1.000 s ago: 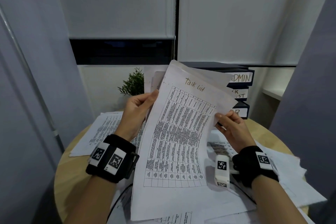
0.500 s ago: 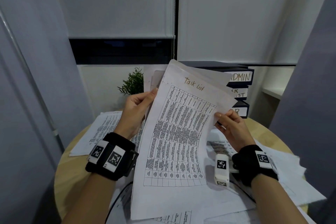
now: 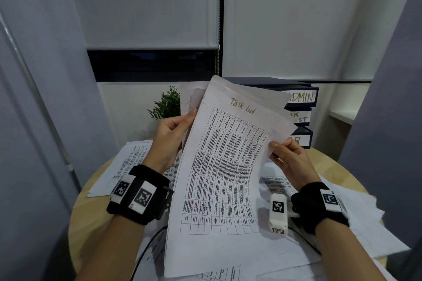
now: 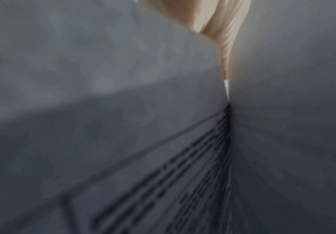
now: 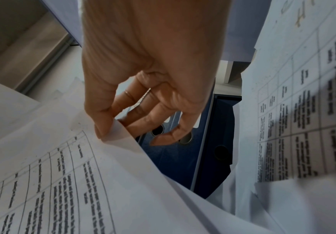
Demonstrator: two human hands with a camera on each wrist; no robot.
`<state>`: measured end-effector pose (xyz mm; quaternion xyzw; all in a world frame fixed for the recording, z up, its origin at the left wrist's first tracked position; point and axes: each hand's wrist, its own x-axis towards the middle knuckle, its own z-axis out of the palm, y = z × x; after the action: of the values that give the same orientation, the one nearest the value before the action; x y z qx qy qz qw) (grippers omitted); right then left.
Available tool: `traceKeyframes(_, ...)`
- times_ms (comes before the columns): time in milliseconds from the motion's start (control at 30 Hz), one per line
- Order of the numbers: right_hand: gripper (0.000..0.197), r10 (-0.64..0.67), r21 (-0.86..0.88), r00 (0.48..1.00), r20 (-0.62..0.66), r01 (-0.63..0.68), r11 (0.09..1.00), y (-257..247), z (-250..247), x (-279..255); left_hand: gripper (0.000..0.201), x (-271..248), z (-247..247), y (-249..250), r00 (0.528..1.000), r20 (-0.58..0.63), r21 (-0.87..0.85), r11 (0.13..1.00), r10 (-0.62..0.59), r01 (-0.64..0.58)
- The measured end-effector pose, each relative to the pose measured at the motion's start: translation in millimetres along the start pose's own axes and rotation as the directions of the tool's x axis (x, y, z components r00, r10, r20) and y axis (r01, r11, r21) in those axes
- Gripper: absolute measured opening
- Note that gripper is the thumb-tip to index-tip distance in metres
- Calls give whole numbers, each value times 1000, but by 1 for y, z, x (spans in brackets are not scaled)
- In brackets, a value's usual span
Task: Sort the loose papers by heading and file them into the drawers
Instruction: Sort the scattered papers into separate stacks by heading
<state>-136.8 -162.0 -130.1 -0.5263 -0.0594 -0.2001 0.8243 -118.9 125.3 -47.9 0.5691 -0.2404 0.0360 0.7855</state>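
Note:
I hold up a sheaf of papers over the table; the front sheet (image 3: 223,166) is a printed table headed "Task List". My left hand (image 3: 173,134) grips the sheaf's left edge, thumb in front. My right hand (image 3: 286,155) pinches the front sheet's right edge (image 5: 115,134) between thumb and forefinger. Behind the sheets stands a dark blue drawer unit (image 3: 301,107) with labels "ADMIN", a partly hidden "TASK LIST" and a third hidden one. In the left wrist view, blurred paper (image 4: 123,142) fills the picture.
Loose printed sheets (image 3: 127,166) cover the round wooden table (image 3: 84,217) at left, right (image 3: 356,223) and near me. A small green plant (image 3: 167,104) stands behind my left hand. Grey partitions close in on both sides.
Almost nothing has moved; both hands keep their hold and the sheaf stays raised in the same place.

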Motion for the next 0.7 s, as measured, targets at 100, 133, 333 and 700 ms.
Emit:
traceKeyframes(100,26,-1,-17,1000,0,1,1000,0,0,0,26,-1,0,0,1000,4,-2,1000,9,-9)
traceKeyframes(133,26,-3,-17,1000,1,3,1000,0,0,1,28,-1,0,1,1000,8,-4,1000,4,-4)
traceKeyframes(333,26,4,-16,1000,-8,-4,1000,0,0,1,38,0,0,3,1000,24,-7,1000,-6,6)
traceKeyframes(700,25,-4,-10,1000,7,5,1000,-2,0,-1,36,2,0,5,1000,17,51,999,9,-10)
